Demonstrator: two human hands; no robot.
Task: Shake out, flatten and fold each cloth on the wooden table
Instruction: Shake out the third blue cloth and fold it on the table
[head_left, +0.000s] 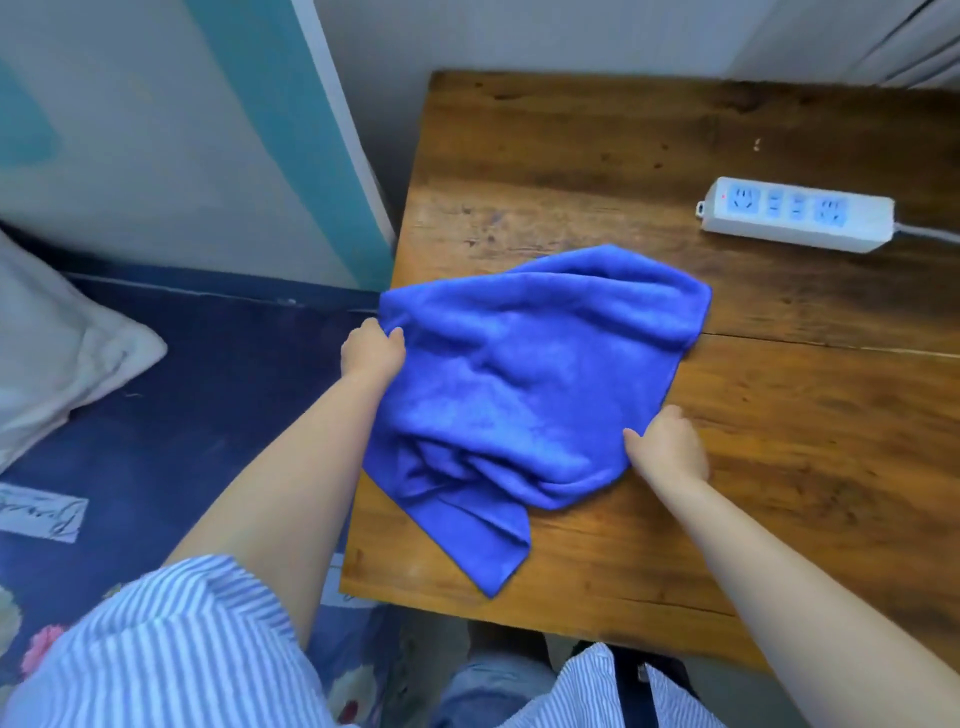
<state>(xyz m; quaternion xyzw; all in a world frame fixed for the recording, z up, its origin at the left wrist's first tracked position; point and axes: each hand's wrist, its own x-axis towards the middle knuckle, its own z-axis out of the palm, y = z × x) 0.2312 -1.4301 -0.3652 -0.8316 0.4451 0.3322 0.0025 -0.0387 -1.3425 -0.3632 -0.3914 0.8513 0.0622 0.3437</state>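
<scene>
Rumpled bright-blue microfibre cloth (524, 395) on the near-left part of the brown wooden table (779, 467), its left edge just past the table's left side. Long axis from far right to near left, ending in a loose corner toward the near table edge. Left hand (371, 351) pinching the far-left edge; right hand (667, 447) gripping the near-right edge. Hands well apart, on opposite sides, both equally on the fabric. Probably a lift and shake next. White plastic power strip (795, 214) far right, well clear of the cloth.
</scene>
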